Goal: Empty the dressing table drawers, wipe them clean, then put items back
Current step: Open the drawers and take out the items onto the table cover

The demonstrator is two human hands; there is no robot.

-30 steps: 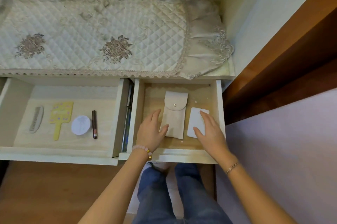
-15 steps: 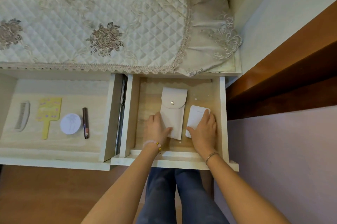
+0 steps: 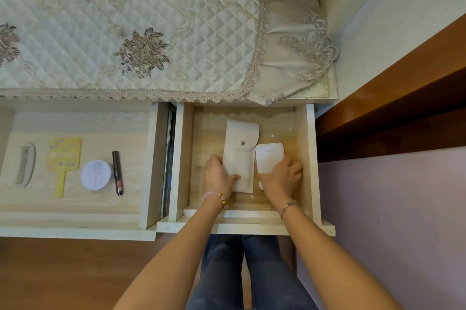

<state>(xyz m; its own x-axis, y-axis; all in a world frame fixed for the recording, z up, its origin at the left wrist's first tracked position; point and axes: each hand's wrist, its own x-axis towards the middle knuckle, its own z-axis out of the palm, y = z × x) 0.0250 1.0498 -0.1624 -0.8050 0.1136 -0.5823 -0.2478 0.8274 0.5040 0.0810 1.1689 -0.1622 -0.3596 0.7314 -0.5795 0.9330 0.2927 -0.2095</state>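
Two drawers of the dressing table stand pulled out. In the right drawer [image 3: 311, 158] lie a beige snap pouch [image 3: 240, 148] and a white rounded card-like case [image 3: 269, 158]. My left hand [image 3: 219, 176] grips the pouch's lower left edge, thumb on top. My right hand [image 3: 282, 177] curls round the lower end of the white case, covering it. The left drawer [image 3: 75, 219] holds a comb [image 3: 25, 164], a yellow hand mirror [image 3: 63, 161], a round white compact [image 3: 97, 175] and a dark tube [image 3: 117, 172].
A quilted embroidered cloth [image 3: 138, 32] covers the tabletop above the drawers. A wall and a brown wooden ledge [image 3: 403, 98] stand close on the right. My legs in jeans [image 3: 252, 272] are under the right drawer, over wooden floor.
Both hands went from lying flat beside the pouch and case to closing on their lower ends. The camera moved closer and to the right.
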